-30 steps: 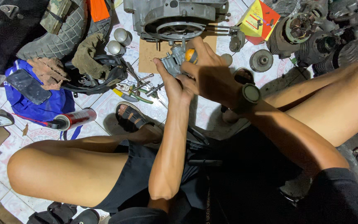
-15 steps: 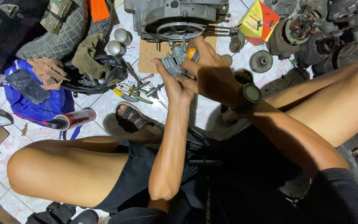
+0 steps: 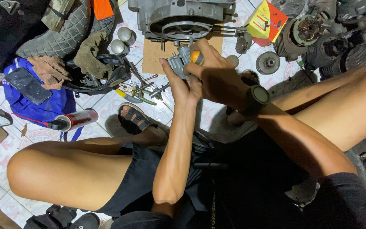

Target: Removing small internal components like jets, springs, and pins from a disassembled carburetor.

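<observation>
A small grey metal engine part is being held at the upper centre of the frame, clamped between both hands.

At the upper left of the frame a knobbly tyre is being leaned against dark clutter, and below it a blue cloth bag is being used as a rest for a dark phone, with a red spray can lying just beside it on the tiled floor. Towards the centre, the grey part is being gripped from the left by the left hand, fingers closed around it, while the right hand is being kept wrapped around an orange-handled screwdriver pressed to the part. Above them a large grey engine casing is being rested on cardboard. At the upper right a red and yellow box is lying among dark engine parts.
</observation>
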